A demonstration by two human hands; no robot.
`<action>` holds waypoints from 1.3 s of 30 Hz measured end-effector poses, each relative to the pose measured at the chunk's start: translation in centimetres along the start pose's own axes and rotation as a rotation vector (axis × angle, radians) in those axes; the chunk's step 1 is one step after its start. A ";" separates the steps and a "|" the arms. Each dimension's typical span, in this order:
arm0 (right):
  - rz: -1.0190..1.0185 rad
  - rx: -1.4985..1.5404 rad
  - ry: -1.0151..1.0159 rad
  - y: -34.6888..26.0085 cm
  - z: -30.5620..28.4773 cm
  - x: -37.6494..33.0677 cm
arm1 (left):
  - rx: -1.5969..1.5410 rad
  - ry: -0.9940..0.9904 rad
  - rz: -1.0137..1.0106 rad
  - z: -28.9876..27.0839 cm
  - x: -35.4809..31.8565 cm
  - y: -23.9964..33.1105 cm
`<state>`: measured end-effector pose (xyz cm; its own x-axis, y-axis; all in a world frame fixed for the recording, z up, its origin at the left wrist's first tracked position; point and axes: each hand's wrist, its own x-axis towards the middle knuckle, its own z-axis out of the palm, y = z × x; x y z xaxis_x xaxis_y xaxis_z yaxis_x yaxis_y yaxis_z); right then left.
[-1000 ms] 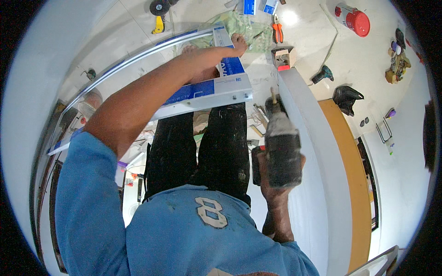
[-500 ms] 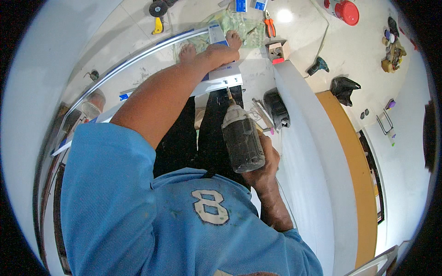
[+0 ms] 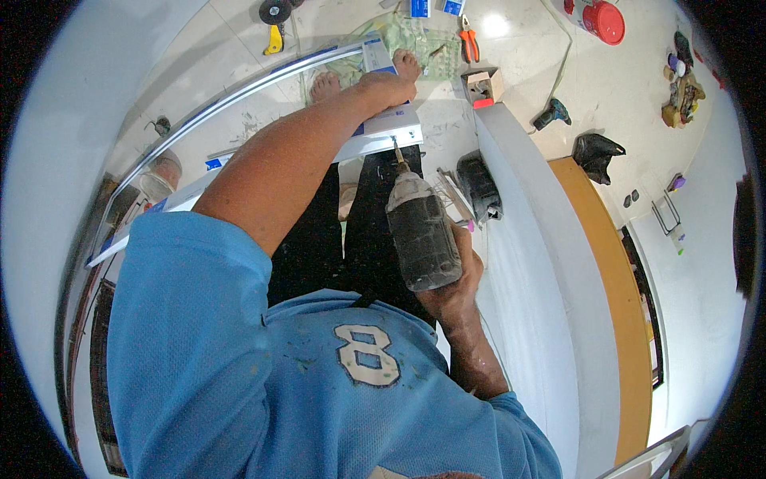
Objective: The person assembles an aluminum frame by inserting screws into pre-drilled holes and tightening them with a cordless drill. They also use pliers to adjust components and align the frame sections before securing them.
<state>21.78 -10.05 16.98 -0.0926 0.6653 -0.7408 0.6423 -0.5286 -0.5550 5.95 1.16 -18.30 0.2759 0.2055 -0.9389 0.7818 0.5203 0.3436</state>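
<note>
My right hand (image 3: 455, 283) is wrapped round the handle of a dark, dusty power drill (image 3: 423, 239) with a pale front end. Its thin bit (image 3: 399, 153) points away from me and meets the near face of a white frame profile (image 3: 375, 144) at its right corner. Across the frame reaches my left arm, and my left hand (image 3: 388, 89) is closed over the short white side piece (image 3: 381, 60), which carries blue film. The fingers underneath are hidden. The frame's long bars run off to the left, and the near one lies across my legs.
Beyond the frame are my bare feet, orange-handled pliers (image 3: 468, 40), an open small carton (image 3: 482, 85) and a yellow-and-black angle grinder (image 3: 274, 24). Rightward stand a low white wall (image 3: 535, 199), a second drill (image 3: 552, 115), a black bag (image 3: 597, 157) and a red-lidded bucket (image 3: 602, 22).
The drill has tilted slightly, its bit tip now a little farther forward against the profile. The frame corner has shifted slightly right. Both hands keep their hold.
</note>
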 end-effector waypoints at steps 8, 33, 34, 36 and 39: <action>-0.020 -0.018 0.020 0.1 0.3 0.3 | 0.017 -0.018 -0.007 -0.3 -1.9 0.6; 0.050 -0.264 -0.126 -5.3 -1.0 3.4 | 0.151 -0.151 0.060 0.7 0.0 1.3; 0.029 -0.270 -0.125 -5.3 -1.1 3.6 | 0.109 -0.110 0.096 0.9 0.1 1.2; 0.014 -0.285 -0.124 -5.6 -1.2 3.9 | 0.057 -0.026 0.125 1.0 0.0 1.0; 0.069 -0.330 -0.156 -6.1 -1.4 4.1 | 0.097 -0.146 0.131 1.0 -0.1 0.8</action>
<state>18.56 -3.37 17.83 -0.1390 0.5321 -0.8352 0.8594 -0.3542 -0.3687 7.15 0.73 -17.93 0.4514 0.1403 -0.8812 0.7820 0.4135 0.4664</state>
